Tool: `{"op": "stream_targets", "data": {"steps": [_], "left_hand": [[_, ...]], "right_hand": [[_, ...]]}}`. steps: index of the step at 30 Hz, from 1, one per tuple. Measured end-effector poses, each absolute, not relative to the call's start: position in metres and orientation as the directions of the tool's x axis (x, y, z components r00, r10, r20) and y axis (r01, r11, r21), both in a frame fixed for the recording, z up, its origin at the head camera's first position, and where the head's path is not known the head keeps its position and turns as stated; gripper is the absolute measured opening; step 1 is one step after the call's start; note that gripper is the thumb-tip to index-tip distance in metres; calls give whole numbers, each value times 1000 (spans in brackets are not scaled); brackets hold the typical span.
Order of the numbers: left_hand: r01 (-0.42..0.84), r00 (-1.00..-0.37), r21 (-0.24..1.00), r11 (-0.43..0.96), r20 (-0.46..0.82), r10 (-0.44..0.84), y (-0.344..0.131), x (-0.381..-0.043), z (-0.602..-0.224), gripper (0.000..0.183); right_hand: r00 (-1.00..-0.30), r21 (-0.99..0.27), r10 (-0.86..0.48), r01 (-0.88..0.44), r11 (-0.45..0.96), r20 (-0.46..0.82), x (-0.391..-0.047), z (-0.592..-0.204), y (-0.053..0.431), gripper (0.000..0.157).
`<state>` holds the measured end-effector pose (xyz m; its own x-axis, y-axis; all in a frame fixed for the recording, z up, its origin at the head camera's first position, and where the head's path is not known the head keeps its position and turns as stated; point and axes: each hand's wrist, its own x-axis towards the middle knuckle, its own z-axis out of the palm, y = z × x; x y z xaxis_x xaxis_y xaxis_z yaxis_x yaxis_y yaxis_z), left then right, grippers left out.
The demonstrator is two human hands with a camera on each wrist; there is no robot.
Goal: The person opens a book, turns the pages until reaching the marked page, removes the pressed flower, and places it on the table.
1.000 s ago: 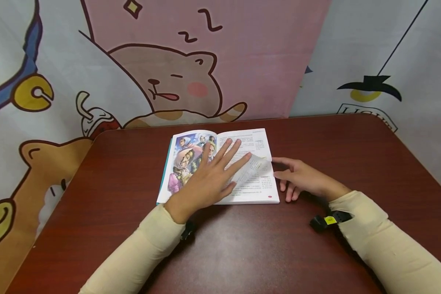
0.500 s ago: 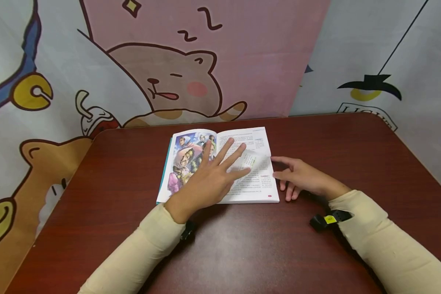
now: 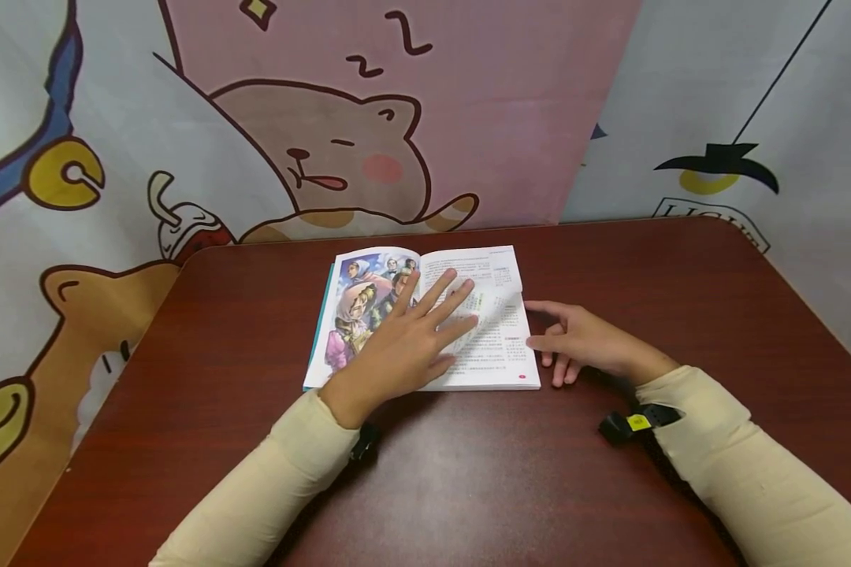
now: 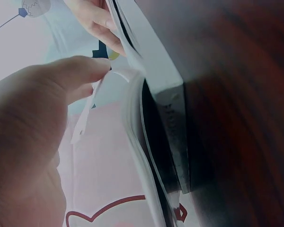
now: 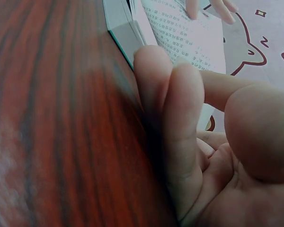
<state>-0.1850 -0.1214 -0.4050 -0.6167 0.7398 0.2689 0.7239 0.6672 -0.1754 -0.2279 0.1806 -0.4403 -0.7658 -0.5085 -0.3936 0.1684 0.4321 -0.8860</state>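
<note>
An open book lies on the table, an illustration of several figures on its left page and printed text on the right. Over its middle my left hand is held with fingers spread. A thin page stands partly raised and curled beside its fingertips, and appears blurred. In the left wrist view, this page bends up near the thumb; whether they touch I cannot tell. At the book's right edge is my right hand, index finger and thumb apart against the page edges, other fingers loosely bent below.
The dark red-brown table extends on all sides of the book. Behind it hangs a cloth with cartoon animals. Each wrist wears a black camera, the right one with a yellow label.
The raised page has shifted, its fold moving farther up and leftward. My left fingers have shifted slightly over the book. The right hand stays nearly still at the edge.
</note>
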Motion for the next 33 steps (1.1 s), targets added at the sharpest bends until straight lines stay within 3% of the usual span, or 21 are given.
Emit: {"op": "stream_targets", "data": {"steps": [7, 18, 33], "left_hand": [[725, -612, -190, 662, 262, 746, -122, -184, -406, 62], [756, -580, -174, 631, 268, 769, -124, -185, -407, 48], [758, -618, -139, 637, 158, 770, -126, -185, -408, 41]], "right_hand": [[-767, -892, -524, 136, 431, -370, -229, -444, 181, 85], [-772, -889, -518, 130, 438, -368, -228, -441, 181, 84], [-773, -885, -513, 132, 446, -374, -229, -444, 181, 86]]}}
